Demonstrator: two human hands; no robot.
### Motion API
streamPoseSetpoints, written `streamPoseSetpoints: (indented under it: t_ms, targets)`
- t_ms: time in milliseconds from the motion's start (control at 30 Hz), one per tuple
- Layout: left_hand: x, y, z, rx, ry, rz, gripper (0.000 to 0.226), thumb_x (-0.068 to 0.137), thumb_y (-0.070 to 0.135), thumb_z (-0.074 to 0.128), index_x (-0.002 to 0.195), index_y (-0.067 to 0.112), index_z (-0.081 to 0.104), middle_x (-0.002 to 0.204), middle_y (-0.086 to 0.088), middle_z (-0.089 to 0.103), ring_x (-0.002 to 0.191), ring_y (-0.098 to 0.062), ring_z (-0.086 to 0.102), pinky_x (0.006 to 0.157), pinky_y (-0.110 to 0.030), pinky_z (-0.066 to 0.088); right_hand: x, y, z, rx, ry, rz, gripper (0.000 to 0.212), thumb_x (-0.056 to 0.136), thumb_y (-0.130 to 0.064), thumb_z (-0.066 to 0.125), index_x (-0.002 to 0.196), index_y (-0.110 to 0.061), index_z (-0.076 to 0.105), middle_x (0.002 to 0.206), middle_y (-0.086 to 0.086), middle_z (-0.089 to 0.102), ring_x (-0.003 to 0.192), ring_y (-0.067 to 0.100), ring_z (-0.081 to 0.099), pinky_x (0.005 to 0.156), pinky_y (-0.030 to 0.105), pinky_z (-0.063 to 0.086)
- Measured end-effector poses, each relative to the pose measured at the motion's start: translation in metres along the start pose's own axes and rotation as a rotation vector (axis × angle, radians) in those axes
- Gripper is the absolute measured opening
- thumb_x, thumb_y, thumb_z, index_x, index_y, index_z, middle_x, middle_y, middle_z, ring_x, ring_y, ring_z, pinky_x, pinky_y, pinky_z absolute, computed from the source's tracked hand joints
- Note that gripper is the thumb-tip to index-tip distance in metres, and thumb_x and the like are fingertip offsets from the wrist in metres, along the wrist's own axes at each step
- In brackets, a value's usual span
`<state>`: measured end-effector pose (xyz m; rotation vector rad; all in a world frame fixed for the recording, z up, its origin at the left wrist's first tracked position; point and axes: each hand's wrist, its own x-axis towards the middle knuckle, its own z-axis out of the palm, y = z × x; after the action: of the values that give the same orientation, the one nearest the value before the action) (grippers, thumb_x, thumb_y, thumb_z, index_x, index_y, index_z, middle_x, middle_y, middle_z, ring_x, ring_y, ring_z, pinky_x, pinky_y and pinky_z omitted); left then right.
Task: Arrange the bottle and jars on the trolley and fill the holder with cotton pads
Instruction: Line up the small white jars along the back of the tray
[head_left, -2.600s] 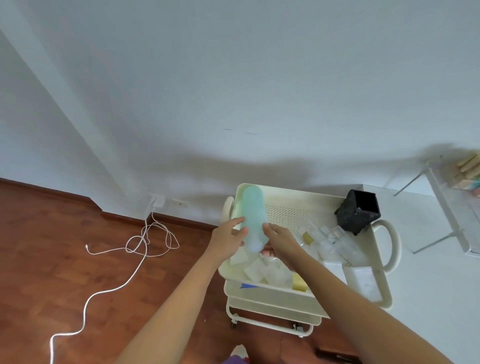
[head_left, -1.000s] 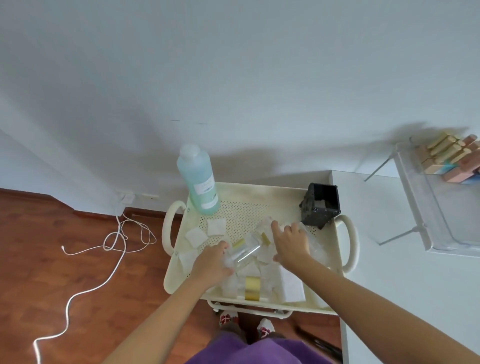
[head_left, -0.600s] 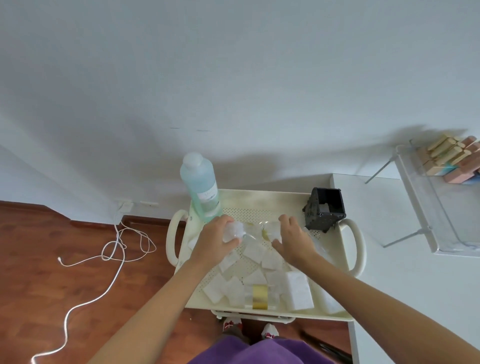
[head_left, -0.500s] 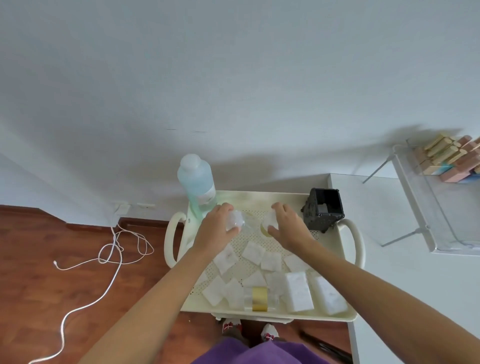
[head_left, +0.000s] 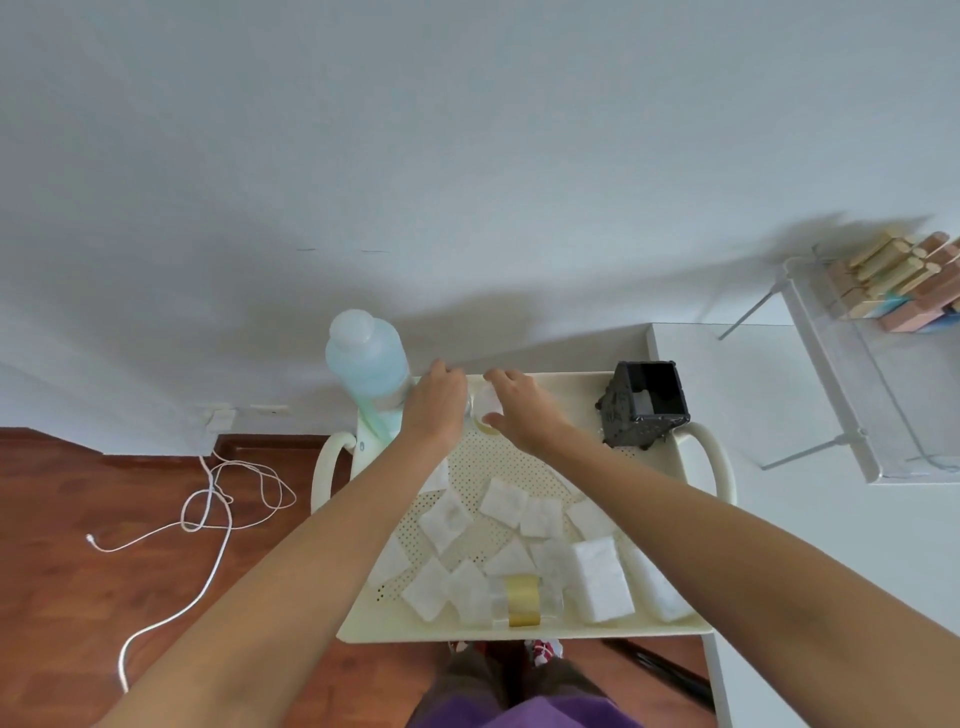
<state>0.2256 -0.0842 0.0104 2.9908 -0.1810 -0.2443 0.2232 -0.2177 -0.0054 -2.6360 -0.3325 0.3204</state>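
Observation:
The cream trolley tray (head_left: 524, 629) carries a pale blue bottle (head_left: 366, 364) upright in its back left corner. My left hand (head_left: 434, 410) is curled right beside the bottle, closed on a small clear jar that it mostly hides. Touching it, my right hand (head_left: 519, 415) grips a second clear jar (head_left: 485, 402) at the tray's back edge. A third jar with a gold band (head_left: 524, 600) lies on its side at the front. Square cotton pads (head_left: 447, 519) are scattered over the tray. The black holder (head_left: 644, 410) stands at the back right with a pad inside.
Two thicker white pad stacks (head_left: 600, 577) lie at the tray's front right. A white table (head_left: 779, 519) adjoins the trolley on the right, bearing a clear rack (head_left: 852, 395) with wooden blocks. A white cable (head_left: 208, 519) trails over the wooden floor at the left.
The bottle was set upright in the back left corner. Both hands then picked jars from the middle of the tray and carried them to the back edge beside the bottle.

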Motion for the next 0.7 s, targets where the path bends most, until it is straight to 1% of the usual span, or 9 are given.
streamPoseSetpoints:
  t_ms: [200, 267, 367, 433, 467, 500, 600, 633, 700]
  targets:
    - [0.000, -0.001, 0.007, 0.059, 0.050, -0.014, 0.029, 0.086, -0.007, 0.058, 0.114, -0.001, 0.053, 0.118, -0.018, 0.054, 0.105, -0.030, 0.057, 0.085, -0.034, 0.052, 0.004, -0.004, 0.006, 0.082, 0.022, -0.001, 0.055, 0.086, -0.018, 0.068, 0.134, -0.008, 0.043, 0.122, 0.016, 0.058, 0.109, 0.033, 0.057, 0.088, 0.038, 0.047]
    - [-0.001, -0.004, 0.015, 0.065, 0.091, -0.003, 0.039, 0.085, -0.006, 0.061, 0.122, -0.004, 0.049, 0.123, -0.020, 0.053, 0.115, -0.030, 0.053, 0.091, -0.033, 0.051, 0.001, -0.003, 0.004, 0.113, 0.003, -0.012, 0.062, 0.085, -0.017, 0.069, 0.138, -0.009, 0.038, 0.126, 0.018, 0.056, 0.112, 0.034, 0.055, 0.091, 0.038, 0.046]
    - [-0.017, 0.000, 0.016, 0.029, 0.203, 0.095, 0.058, 0.076, -0.008, 0.069, 0.129, -0.005, 0.045, 0.127, -0.020, 0.051, 0.120, -0.032, 0.051, 0.096, -0.036, 0.050, -0.014, 0.004, -0.005, 0.141, -0.005, 0.000, 0.067, 0.085, -0.015, 0.070, 0.141, -0.011, 0.034, 0.131, 0.018, 0.053, 0.112, 0.033, 0.055, 0.094, 0.040, 0.047]
    - [-0.040, 0.003, 0.014, -0.081, 0.209, 0.220, 0.058, 0.075, -0.003, 0.071, 0.128, 0.002, 0.049, 0.126, -0.014, 0.053, 0.114, -0.028, 0.054, 0.090, -0.036, 0.052, -0.034, 0.016, -0.013, 0.117, 0.013, 0.045, 0.057, 0.087, -0.013, 0.066, 0.138, -0.010, 0.040, 0.128, 0.016, 0.055, 0.108, 0.031, 0.057, 0.091, 0.041, 0.050]
    - [-0.054, 0.002, 0.015, -0.171, 0.135, 0.268, 0.054, 0.078, 0.004, 0.070, 0.128, 0.006, 0.050, 0.126, -0.009, 0.052, 0.112, -0.024, 0.054, 0.089, -0.035, 0.052, -0.047, 0.025, -0.017, 0.094, 0.018, 0.087, 0.050, 0.089, -0.013, 0.063, 0.135, -0.009, 0.044, 0.126, 0.015, 0.057, 0.108, 0.030, 0.058, 0.089, 0.040, 0.051]
    - [-0.068, 0.000, 0.018, -0.276, -0.001, 0.273, 0.050, 0.081, 0.011, 0.069, 0.127, 0.010, 0.051, 0.125, -0.006, 0.053, 0.111, -0.021, 0.055, 0.089, -0.034, 0.051, -0.062, 0.036, -0.020, 0.069, 0.021, 0.139, 0.045, 0.091, -0.014, 0.062, 0.132, -0.008, 0.047, 0.125, 0.013, 0.058, 0.108, 0.029, 0.059, 0.088, 0.039, 0.052]
    - [-0.104, -0.012, 0.035, -0.459, -0.491, 0.187, 0.047, 0.078, 0.034, 0.072, 0.118, 0.015, 0.057, 0.115, -0.001, 0.059, 0.103, -0.015, 0.058, 0.087, -0.026, 0.049, -0.109, 0.067, -0.022, -0.071, 0.024, 0.287, 0.036, 0.092, -0.018, 0.059, 0.125, -0.006, 0.049, 0.119, 0.013, 0.057, 0.109, 0.029, 0.055, 0.088, 0.032, 0.047]
    - [-0.114, -0.017, 0.044, -0.460, -0.590, 0.173, 0.050, 0.075, 0.039, 0.074, 0.117, 0.017, 0.058, 0.114, 0.001, 0.060, 0.101, -0.012, 0.058, 0.085, -0.024, 0.049, -0.121, 0.075, -0.020, -0.108, 0.014, 0.326, 0.034, 0.092, -0.019, 0.059, 0.122, -0.006, 0.049, 0.118, 0.013, 0.056, 0.109, 0.029, 0.053, 0.088, 0.031, 0.045]
    - [-0.129, -0.022, 0.058, -0.459, -0.696, 0.156, 0.055, 0.071, 0.044, 0.076, 0.116, 0.019, 0.060, 0.114, 0.005, 0.062, 0.100, -0.009, 0.059, 0.083, -0.019, 0.048, -0.137, 0.087, -0.011, -0.093, -0.019, 0.413, 0.034, 0.091, -0.019, 0.059, 0.120, -0.005, 0.047, 0.116, 0.014, 0.055, 0.108, 0.028, 0.052, 0.084, 0.031, 0.044]
